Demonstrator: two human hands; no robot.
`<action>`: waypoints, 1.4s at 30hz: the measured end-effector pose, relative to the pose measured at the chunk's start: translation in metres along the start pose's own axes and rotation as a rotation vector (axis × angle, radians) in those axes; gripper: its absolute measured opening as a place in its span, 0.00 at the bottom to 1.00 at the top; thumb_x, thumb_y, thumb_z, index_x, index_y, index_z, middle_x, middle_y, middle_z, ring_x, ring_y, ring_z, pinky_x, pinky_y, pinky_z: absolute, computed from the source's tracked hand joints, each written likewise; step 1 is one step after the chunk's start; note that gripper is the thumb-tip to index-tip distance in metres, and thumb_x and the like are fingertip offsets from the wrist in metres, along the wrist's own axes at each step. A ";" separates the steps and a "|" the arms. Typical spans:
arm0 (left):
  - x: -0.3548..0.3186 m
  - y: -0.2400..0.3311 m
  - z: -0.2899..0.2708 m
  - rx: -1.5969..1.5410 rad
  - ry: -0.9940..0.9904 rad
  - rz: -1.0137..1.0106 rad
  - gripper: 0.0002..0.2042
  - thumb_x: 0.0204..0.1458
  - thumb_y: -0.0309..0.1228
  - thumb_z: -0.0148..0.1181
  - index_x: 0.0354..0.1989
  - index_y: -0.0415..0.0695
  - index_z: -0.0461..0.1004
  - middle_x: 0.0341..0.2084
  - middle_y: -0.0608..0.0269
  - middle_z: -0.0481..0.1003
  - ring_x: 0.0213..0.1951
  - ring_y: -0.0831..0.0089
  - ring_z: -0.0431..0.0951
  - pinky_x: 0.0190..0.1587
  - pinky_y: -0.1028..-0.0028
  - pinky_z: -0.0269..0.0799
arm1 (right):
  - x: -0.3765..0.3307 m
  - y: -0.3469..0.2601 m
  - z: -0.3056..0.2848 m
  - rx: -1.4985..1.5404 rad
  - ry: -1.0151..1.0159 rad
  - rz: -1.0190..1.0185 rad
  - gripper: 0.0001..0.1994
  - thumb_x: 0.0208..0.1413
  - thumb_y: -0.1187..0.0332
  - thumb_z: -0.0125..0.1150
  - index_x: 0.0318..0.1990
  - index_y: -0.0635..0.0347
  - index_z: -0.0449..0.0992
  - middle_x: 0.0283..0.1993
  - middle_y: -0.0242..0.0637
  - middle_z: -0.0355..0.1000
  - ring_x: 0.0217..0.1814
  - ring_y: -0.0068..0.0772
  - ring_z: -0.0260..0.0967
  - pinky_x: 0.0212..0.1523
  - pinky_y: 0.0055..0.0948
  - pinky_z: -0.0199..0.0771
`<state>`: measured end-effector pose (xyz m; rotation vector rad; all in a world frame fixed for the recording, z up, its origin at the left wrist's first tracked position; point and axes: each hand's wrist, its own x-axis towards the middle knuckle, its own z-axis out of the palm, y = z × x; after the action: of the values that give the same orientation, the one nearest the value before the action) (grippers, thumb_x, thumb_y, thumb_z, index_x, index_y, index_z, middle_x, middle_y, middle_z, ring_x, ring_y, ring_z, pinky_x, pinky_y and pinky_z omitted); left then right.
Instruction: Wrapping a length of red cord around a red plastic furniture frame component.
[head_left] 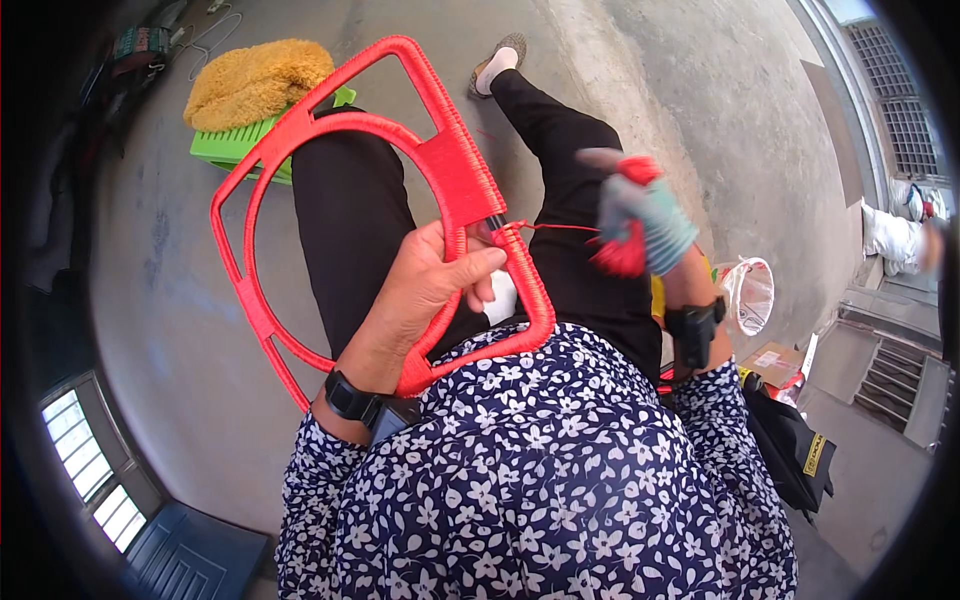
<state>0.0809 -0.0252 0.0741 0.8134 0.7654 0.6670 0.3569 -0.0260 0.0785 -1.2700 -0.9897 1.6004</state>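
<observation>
A red frame (460, 180), wound with cord and built of a ring joined to a squarish outer bar, lies tilted across my lap. My bare left hand (425, 285) grips it near the inner bar, fingers curled round. Just above those fingers, a short dark stretch of bare rod (496, 222) shows between wound parts. From there a thin red strand (560, 227) runs taut to the right. My right hand (650, 222), in a grey-green glove with the fingertips blurred by motion, is closed on a bundle of red cord (622, 254) over my right thigh, apart from the frame.
At the upper left, a fluffy yellow cushion (260, 85) sits on a green plastic stool (225, 150). To my right stand a white mesh basket (750, 295), a cardboard box (775, 362) and a black bag (790, 440). My legs stretch forward over the concrete floor (640, 60).
</observation>
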 end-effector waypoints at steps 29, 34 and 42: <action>0.005 -0.012 -0.004 -0.198 0.057 -0.197 0.06 0.57 0.29 0.57 0.36 0.39 0.70 0.16 0.67 0.70 0.10 0.84 0.64 0.11 0.82 0.57 | 0.008 0.001 0.069 -0.278 -0.126 0.402 0.12 0.51 0.59 0.66 0.28 0.58 0.75 0.20 0.26 0.66 0.20 0.16 0.60 0.20 0.20 0.58; 0.007 -0.011 0.001 -0.155 0.071 -0.218 0.06 0.57 0.29 0.57 0.35 0.40 0.69 0.12 0.70 0.65 0.09 0.84 0.61 0.11 0.82 0.55 | 0.002 0.016 0.065 -0.101 -0.089 0.413 0.12 0.52 0.59 0.65 0.27 0.58 0.74 0.19 0.25 0.65 0.18 0.17 0.59 0.19 0.20 0.56; 0.000 -0.003 -0.006 -0.184 0.030 -0.147 0.08 0.56 0.31 0.60 0.34 0.39 0.71 0.10 0.70 0.66 0.09 0.82 0.62 0.12 0.81 0.56 | -0.004 0.001 0.061 0.135 0.160 0.265 0.14 0.56 0.58 0.60 0.39 0.60 0.74 0.28 0.31 0.72 0.21 0.25 0.69 0.22 0.24 0.70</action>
<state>0.0768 -0.0243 0.0685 0.5751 0.7708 0.6088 0.2976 -0.0350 0.0892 -1.4561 -0.6236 1.7016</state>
